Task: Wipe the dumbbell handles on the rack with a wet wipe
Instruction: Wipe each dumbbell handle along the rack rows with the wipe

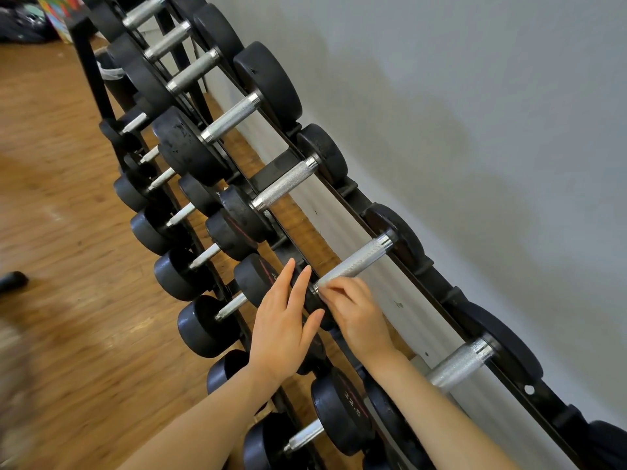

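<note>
Along a pale grey wall [475, 113], a black two-tier dumbbell rack [437, 276] runs diagonally from upper left to lower right. Floor [51, 164]: brown wood boards, faintly scuffed, blurred at the lower left edge. Upper tier: black round-headed dumbbells with knurled silver handles, resting crosswise on the rails. Lower tier: smaller dumbbells, closer to the floor.

Left hand [283, 329]: fingers straight and spread a little, fingertips lying against the near black head of one upper-tier dumbbell [395, 237]. Holds nothing.

Right hand [356, 315]: fingers curled at the near end of that dumbbell's handle [356, 262], pinching something pale against the metal. This looks like the wet wipe [325, 289]; only a thin whitish edge shows beside the fingers, and it is hard to separate from the bright knurling.

Hidden or unclear: near head of the gripped dumbbell mostly behind both hands. Next handle [458, 362] to the right partly covered by the right forearm. Top left corner: dark bags [20, 25] and a coloured object [62, 11], cut off by the frame. Dark object [13, 280] at the left edge on the floor, unidentifiable. Rack's far end runs out of frame.
</note>
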`<state>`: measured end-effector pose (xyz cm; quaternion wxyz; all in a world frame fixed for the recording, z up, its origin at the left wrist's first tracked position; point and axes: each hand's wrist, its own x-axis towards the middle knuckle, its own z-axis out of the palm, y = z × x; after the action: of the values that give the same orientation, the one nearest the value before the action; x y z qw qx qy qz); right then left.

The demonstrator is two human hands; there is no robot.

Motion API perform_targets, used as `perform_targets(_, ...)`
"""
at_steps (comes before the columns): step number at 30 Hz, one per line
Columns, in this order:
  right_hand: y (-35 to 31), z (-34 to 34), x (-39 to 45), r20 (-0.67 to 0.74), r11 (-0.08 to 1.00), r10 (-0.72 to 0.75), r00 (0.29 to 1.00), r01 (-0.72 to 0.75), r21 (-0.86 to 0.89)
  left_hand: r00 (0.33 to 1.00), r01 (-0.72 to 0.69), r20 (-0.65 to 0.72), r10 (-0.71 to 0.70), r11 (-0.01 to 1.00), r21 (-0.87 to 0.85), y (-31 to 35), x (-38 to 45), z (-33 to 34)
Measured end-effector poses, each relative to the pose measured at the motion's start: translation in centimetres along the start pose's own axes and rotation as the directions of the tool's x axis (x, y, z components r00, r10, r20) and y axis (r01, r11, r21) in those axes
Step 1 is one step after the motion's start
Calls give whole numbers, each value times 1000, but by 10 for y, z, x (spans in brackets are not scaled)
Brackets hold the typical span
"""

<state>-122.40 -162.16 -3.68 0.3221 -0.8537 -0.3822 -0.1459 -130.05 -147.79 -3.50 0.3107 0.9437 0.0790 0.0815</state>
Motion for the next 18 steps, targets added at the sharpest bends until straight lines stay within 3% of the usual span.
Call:
perform_targets(2,7,-3,4,7,997,-39,999,40,-68,1000,-8,3,8,1000,11,-1,0,0)
perform_targets(6,15,-8,12,-115,969,52,992,-77,-233,1000,-17,13,17,999,27,-3,1,-1)
perform_targets(11,7,-5,14,53,964,-151,987,159,-215,1000,-21,14,21,1000,20,-3,2,-3)
perform_targets(16,24,-12,19,-20,951,-103,994,93,-294,999,-29,20,30,999,-20,-13,-2,-5)
perform_targets(18,21,-9,14,32,957,-121,992,125,-261,999,-35,21,36,999,-9,-17,-4,-6)
